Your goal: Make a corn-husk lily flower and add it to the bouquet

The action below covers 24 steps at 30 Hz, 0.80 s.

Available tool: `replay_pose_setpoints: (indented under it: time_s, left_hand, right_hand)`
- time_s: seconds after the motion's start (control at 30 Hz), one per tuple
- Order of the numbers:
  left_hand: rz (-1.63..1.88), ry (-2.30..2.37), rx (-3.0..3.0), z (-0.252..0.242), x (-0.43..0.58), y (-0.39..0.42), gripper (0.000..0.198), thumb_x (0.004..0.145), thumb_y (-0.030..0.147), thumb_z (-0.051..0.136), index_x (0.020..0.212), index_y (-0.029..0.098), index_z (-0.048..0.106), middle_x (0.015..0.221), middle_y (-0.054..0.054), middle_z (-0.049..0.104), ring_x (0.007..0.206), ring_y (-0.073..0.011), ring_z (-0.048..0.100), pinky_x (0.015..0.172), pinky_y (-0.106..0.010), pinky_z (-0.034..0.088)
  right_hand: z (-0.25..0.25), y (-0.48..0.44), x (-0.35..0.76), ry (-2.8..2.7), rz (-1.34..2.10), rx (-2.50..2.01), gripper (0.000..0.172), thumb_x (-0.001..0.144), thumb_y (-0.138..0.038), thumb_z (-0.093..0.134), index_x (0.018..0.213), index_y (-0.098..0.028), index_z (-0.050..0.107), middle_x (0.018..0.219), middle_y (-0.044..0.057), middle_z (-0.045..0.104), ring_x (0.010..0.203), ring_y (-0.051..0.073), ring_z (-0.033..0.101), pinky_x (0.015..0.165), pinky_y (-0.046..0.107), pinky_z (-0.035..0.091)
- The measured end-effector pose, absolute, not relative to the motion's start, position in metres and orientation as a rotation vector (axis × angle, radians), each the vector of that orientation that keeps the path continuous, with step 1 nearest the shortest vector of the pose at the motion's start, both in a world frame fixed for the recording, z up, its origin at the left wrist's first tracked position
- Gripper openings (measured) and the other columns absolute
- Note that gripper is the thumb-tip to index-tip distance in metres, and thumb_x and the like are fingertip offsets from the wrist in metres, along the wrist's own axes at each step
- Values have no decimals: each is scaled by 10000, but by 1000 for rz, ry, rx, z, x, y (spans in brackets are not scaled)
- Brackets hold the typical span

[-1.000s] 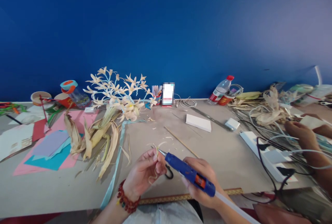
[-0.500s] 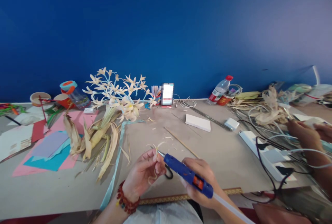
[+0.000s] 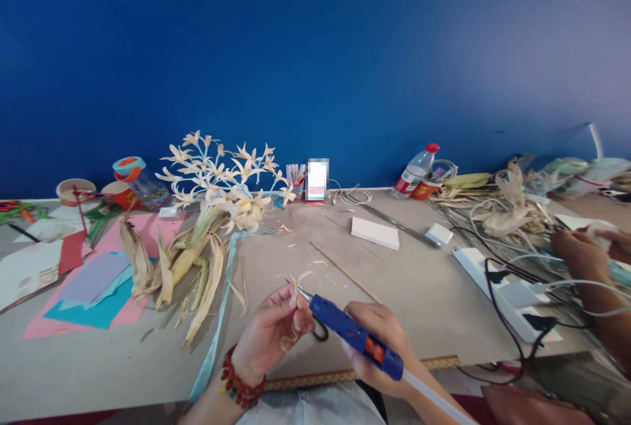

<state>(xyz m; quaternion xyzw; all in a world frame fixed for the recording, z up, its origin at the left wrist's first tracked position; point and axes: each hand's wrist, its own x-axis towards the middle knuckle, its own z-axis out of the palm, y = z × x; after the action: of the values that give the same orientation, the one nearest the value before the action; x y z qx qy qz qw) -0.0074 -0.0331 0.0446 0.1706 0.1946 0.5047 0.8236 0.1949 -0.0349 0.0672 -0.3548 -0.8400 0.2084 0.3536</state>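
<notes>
My right hand is wrapped round a blue hot glue gun, whose white cord or stick trails off toward the bottom edge. Its metal nozzle points left and meets the fingertips of my left hand. Those fingers are closed in a pinch on a thin pale corn husk strip; one end curls up past the nozzle and another hangs by the palm. Partly hidden behind my left hand lie scissors, with a black handle showing. Farther off, a wooden stick and pale scraps rest on the table.
Pale husk flowers stand at the back left beside dried corn husks and coloured paper. A phone leans by the wall. To the right are a bottle, a power strip and a co-worker's hands.
Both hands, the glue gun and the husk strip keep nearly the same pose. The whole view has shifted very slightly. The co-worker's hands at the right have moved a little.
</notes>
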Motion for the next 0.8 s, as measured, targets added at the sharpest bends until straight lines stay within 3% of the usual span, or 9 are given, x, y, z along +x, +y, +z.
replay_pose_setpoints:
  time_s: [0.6, 0.8]
  left_hand:
    - [1085, 416, 341, 45, -6, -34, 80, 811, 177, 682, 762, 123, 650, 535, 8, 581, 525, -101, 538, 611, -243, 424]
    - [1098, 403, 373, 47, -7, -33, 168, 812, 210, 689, 684, 126, 619, 526, 9, 551, 520, -98, 511, 609, -250, 417]
  right_hand:
    - [67, -36, 196, -2186, 566, -900, 115, 719, -195, 477, 710, -236, 369, 585, -40, 405, 485, 131, 449, 505, 252, 307]
    - [68, -36, 199, -2207, 563, -930, 105, 689, -194, 482, 714, -233, 387, 591, -35, 421, 497, 139, 465, 509, 254, 316]
